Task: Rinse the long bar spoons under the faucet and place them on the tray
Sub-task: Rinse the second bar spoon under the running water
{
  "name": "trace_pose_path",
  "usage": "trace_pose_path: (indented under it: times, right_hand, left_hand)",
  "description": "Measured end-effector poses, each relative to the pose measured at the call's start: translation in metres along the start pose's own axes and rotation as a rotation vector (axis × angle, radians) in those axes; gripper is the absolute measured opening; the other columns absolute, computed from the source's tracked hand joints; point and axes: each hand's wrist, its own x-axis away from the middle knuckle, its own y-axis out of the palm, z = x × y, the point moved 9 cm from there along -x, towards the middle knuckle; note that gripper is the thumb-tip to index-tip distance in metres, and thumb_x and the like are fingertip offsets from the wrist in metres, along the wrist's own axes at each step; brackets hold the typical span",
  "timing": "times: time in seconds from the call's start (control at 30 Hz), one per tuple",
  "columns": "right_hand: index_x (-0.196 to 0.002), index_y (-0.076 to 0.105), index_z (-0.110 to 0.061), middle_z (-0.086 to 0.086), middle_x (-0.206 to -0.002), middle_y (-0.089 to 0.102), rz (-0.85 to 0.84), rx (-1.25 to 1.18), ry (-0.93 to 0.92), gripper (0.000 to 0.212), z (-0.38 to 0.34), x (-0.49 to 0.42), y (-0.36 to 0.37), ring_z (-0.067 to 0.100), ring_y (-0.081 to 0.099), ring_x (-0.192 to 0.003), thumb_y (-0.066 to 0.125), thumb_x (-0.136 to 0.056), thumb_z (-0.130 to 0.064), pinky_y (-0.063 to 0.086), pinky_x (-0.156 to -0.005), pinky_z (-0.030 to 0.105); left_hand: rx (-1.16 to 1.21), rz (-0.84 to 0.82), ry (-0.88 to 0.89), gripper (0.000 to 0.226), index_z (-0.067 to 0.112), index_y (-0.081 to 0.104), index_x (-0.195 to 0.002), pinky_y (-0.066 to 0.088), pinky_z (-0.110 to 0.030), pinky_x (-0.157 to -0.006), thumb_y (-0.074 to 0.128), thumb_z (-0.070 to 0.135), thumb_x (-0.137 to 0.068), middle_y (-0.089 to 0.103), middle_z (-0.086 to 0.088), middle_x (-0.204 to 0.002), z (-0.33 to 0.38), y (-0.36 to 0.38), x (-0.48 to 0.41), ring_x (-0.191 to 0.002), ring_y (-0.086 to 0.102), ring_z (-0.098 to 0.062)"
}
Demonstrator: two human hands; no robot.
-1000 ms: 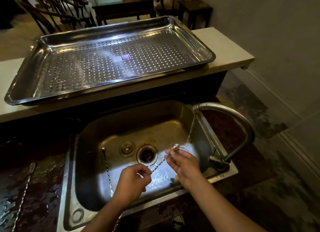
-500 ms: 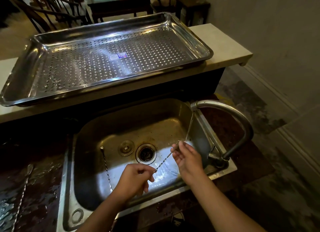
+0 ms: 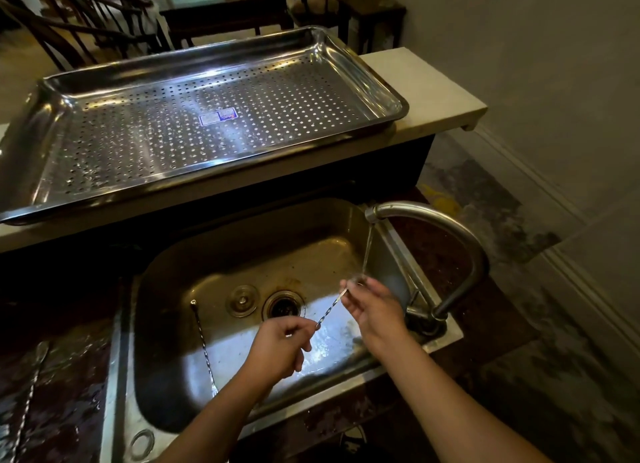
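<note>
Both hands [image 3: 277, 348] pinch spoon [image 3: 329, 306] — seemingly closed.

1. dim, warm-toned scene; corners fall into shadow.
2. bright glare on the perforated tray [image 3: 194, 130] and wet sink [image 3: 322, 355] floor.
3. wide-angle bending at the edges; detail slightly soft.

I see a steel sink [image 3: 166, 289] set into a dark, wet, speckled table [image 3: 69, 386]. In its floor lie a round drain [image 3: 283, 306] and, just to the left of it, a loose drain stopper [image 3: 242, 300]. A pale raised ledge [image 3: 433, 88] runs behind the sink. Beyond the ledge stand dark wooden chairs [image 3: 86, 22], a low dark bench [image 3: 225, 15] and a small dark stool [image 3: 372, 12]. On my right a plain wall [image 3: 536, 64] meets a stained, mottled floor [image 3: 502, 213] at a pale skirting board [image 3: 561, 213].
</note>
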Motion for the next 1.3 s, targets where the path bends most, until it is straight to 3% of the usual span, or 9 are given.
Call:
trace_pose_path:
  times: [0.2, 0.3, 0.4, 0.47, 0.73, 1.0, 1.13, 1.3]
  right_hand:
    - [-0.1, 0.067, -0.003, 0.013, -0.082, 0.072, 0.087, -0.018, -0.015, 0.006, -0.016, -0.016, -0.006, 0.016, 0.069, -0.066, 0.063, -0.095, -0.005, 0.056, -0.056, 0.023]
    - [-0.111, 0.066, -0.002, 0.011, -0.085, 0.074, 0.027, 0.011, 0.01, 0.026, -0.009, -0.016, 0.0, 0.014, 0.071, -0.069, 0.07, -0.086, 0.005, 0.057, -0.06, 0.023]
    - [-0.104, 0.066, -0.002, 0.012, -0.084, 0.075, 0.052, 0.03, 0.006, 0.012, -0.016, -0.018, -0.001, 0.015, 0.071, -0.068, 0.063, -0.097, -0.011, 0.056, -0.059, 0.025]
    - [-0.103, 0.065, -0.002, 0.01, -0.08, 0.078, 0.097, 0.009, 0.006, 0.017, -0.022, -0.021, -0.005, 0.018, 0.072, -0.072, 0.057, -0.101, -0.018, 0.054, -0.061, 0.026]
    - [-0.12, 0.059, -0.005, 0.013, -0.105, 0.075, -0.134, -0.167, 0.11, 0.021, -0.002, -0.009, 0.013, 0.022, 0.07, -0.089, 0.051, -0.103, -0.012, 0.059, -0.074, 0.028]
    - [-0.102, 0.064, -0.006, 0.009, -0.085, 0.071, -0.067, -0.064, 0.009, 0.007, -0.006, -0.011, 0.014, 0.014, 0.069, -0.07, 0.06, -0.097, -0.006, 0.055, -0.059, 0.021]
    - [-0.115, 0.062, -0.001, 0.012, -0.09, 0.077, -0.168, 0.101, 0.033, 0.018, 0.01, -0.003, 0.026, 0.018, 0.074, -0.077, 0.058, -0.097, -0.002, 0.059, -0.064, 0.025]
    - [-0.11, 0.064, -0.009, 0.011, -0.1, 0.078, -0.147, 0.044, 0.007, 0.016, -0.019, -0.016, 0.022, 0.023, 0.076, -0.081, 0.054, -0.102, -0.019, 0.059, -0.061, 0.027]
  left_hand:
    - [-0.134, 0.029, 0.081, 0.018, 0.03, 0.074, -0.081, 0.037, -0.02, -0.04, 0.063, 0.022, -0.092, 0.064, 0.004, -0.061, 0.015, 0.01, -0.012, -0.041, 0.049, -0.017]
    - [-0.174, 0.051, 0.09, 0.014, 0.026, 0.072, -0.085, 0.037, -0.022, -0.042, 0.061, 0.021, -0.093, 0.062, 0.005, -0.062, 0.015, 0.01, -0.018, -0.042, 0.049, -0.016]
    - [-0.176, 0.047, 0.088, 0.015, 0.028, 0.073, -0.085, 0.038, -0.022, -0.043, 0.062, 0.022, -0.093, 0.062, 0.007, -0.061, 0.01, 0.008, -0.019, -0.042, 0.047, -0.015]
    - [-0.164, 0.045, 0.088, 0.017, 0.029, 0.073, -0.084, 0.038, -0.022, -0.043, 0.061, 0.021, -0.093, 0.063, 0.006, -0.061, 0.007, 0.007, -0.019, -0.042, 0.047, -0.015]
    - [-0.07, 0.072, 0.007, 0.025, 0.028, 0.072, -0.078, 0.033, -0.02, -0.038, 0.057, 0.017, -0.095, 0.06, 0.003, -0.058, -0.013, -0.003, -0.022, -0.041, 0.043, -0.013]
    - [0.027, -0.014, 0.012, 0.02, 0.027, 0.071, -0.085, 0.026, -0.019, -0.038, 0.055, 0.019, -0.094, 0.045, 0.006, -0.053, -0.003, 0.017, -0.027, -0.042, 0.033, -0.008]
    - [0.001, -0.014, 0.068, 0.013, 0.024, 0.07, -0.086, 0.026, -0.019, -0.038, 0.06, 0.022, -0.093, 0.041, 0.008, -0.053, 0.008, 0.016, -0.03, -0.043, 0.032, -0.008]
    - [-0.033, -0.023, 0.086, 0.013, 0.025, 0.073, -0.088, 0.028, -0.019, -0.039, 0.061, 0.023, -0.092, 0.044, 0.006, -0.056, 0.011, 0.015, -0.03, -0.045, 0.034, -0.007]
